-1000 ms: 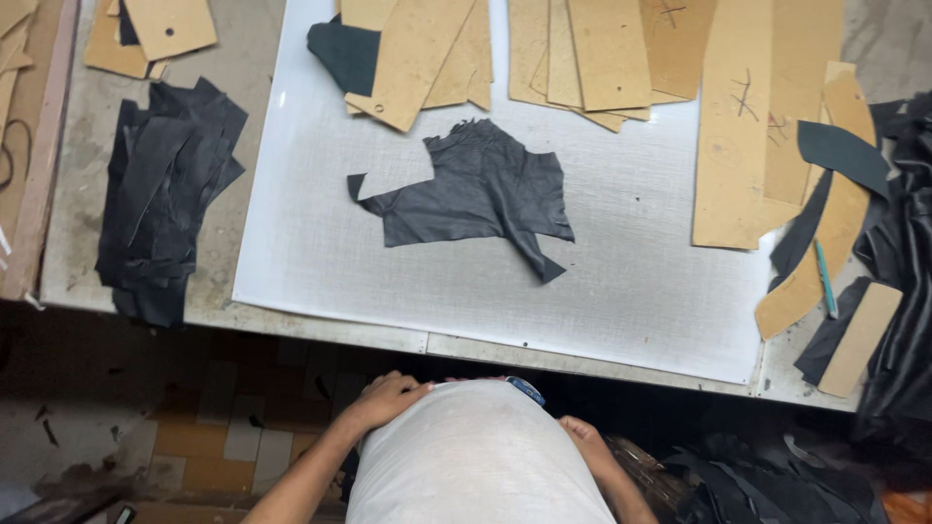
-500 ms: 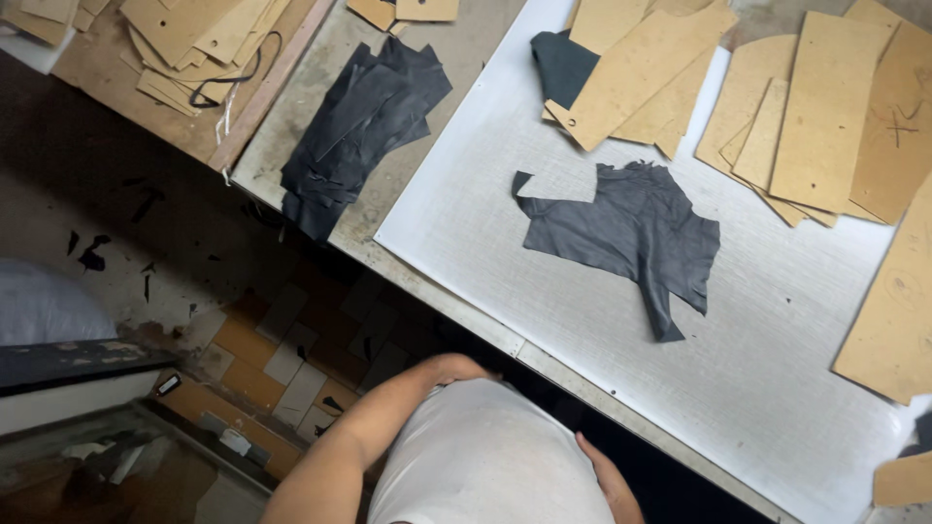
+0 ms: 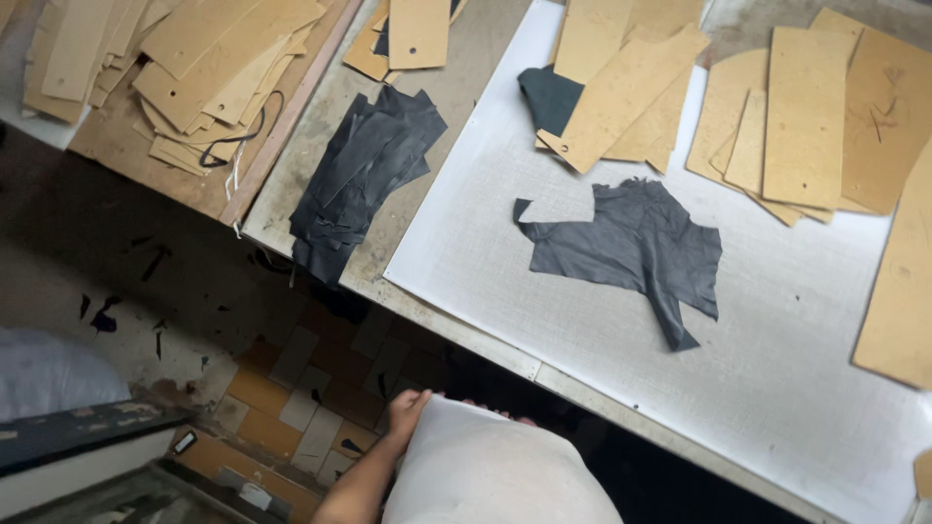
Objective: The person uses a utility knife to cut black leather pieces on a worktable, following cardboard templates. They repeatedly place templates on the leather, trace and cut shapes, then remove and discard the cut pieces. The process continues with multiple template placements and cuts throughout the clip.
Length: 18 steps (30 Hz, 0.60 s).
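My left hand (image 3: 406,412) grips the hem of my white shirt (image 3: 495,475) below the table edge, my right is hidden behind it, so I judge I should free both before reaching for the dark leather scrap (image 3: 631,247) lying flat on the white cutting mat (image 3: 777,388).

a worn grey worktable (image 3: 320,136) is running across the far side, a white cutting mat (image 3: 777,388) lying over its right part. a wooden board (image 3: 146,165) is sitting at the far left. below, a dark stained floor (image 3: 116,262) is giving way to orange and pale tiles (image 3: 282,388) nearer. dim, even light is falling over everything.
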Each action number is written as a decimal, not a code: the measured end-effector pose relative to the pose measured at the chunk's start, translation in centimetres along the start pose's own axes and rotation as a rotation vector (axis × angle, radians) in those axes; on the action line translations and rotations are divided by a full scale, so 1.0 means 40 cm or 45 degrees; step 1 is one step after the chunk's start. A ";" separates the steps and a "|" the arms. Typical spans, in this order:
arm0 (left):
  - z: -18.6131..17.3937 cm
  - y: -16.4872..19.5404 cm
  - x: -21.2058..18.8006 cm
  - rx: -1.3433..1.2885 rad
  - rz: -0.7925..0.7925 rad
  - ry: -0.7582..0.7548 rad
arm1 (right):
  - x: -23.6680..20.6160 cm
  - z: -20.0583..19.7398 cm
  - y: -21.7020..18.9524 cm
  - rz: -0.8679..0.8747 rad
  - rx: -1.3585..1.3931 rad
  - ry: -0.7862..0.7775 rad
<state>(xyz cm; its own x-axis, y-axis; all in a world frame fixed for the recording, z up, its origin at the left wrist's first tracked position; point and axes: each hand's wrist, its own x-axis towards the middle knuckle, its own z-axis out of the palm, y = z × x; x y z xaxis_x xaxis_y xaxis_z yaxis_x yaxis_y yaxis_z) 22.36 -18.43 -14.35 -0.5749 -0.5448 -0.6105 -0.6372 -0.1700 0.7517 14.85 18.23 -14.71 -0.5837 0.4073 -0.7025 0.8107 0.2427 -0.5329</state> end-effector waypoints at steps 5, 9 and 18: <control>-0.025 0.087 0.056 1.053 0.480 -0.332 | -0.040 -0.099 0.055 -0.475 -0.475 0.089; -0.031 0.266 0.030 1.309 0.241 -0.832 | -0.029 -0.256 -0.090 -0.808 -0.677 -0.240; 0.245 0.680 0.093 0.693 0.833 0.031 | 0.068 -0.245 -0.671 -1.130 -0.121 0.423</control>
<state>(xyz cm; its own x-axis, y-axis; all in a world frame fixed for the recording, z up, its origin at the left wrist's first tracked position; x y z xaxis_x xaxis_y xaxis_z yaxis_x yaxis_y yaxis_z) -2.13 -17.02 1.39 -0.9061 -0.4144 -0.0849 -0.3424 0.6005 0.7226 -8.04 21.46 2.32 -0.9567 0.2660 0.1178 0.0872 0.6486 -0.7562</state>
